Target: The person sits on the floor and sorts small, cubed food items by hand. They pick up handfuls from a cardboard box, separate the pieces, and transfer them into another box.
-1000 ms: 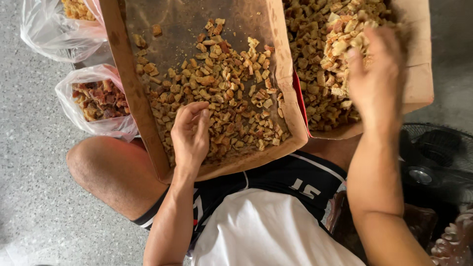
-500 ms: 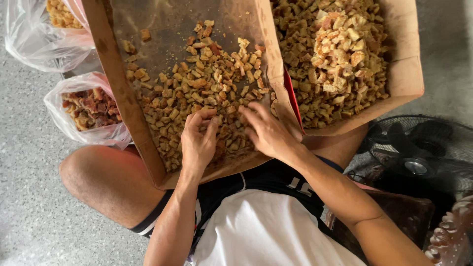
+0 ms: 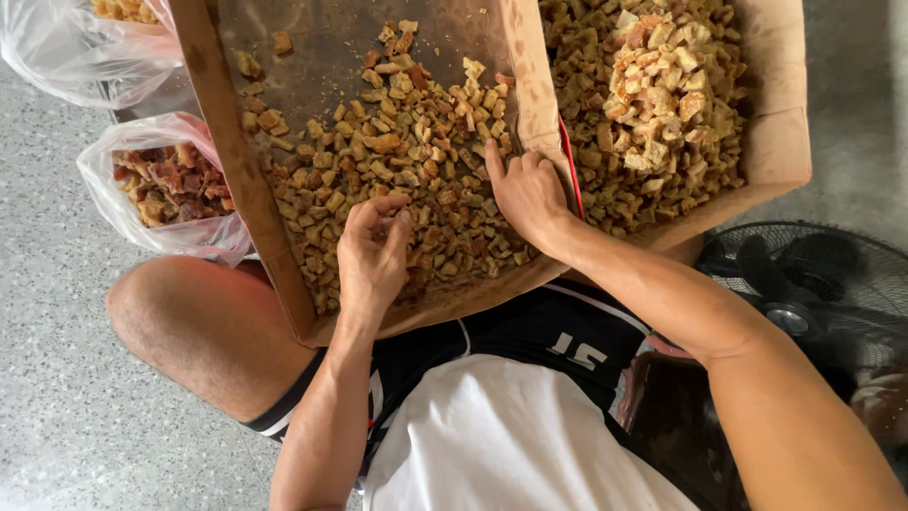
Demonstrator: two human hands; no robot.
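Observation:
A cardboard tray rests on my lap, strewn with small tan and brown dried chunks. My left hand lies on the chunks near the tray's front edge, fingers curled and pinching at a few pieces. My right hand is pressed flat on the chunks at the tray's right side, index finger stretched out. A second cardboard box to the right holds a heap of paler chunks.
A clear plastic bag of darker reddish pieces sits on the floor at left, another bag behind it. A black fan grille stands at right. Speckled grey floor surrounds my bare knee.
My right hand left the right box's heap and came across to the left tray, spreading over the chunks. My left hand stayed in the tray, fingers shifting slightly.

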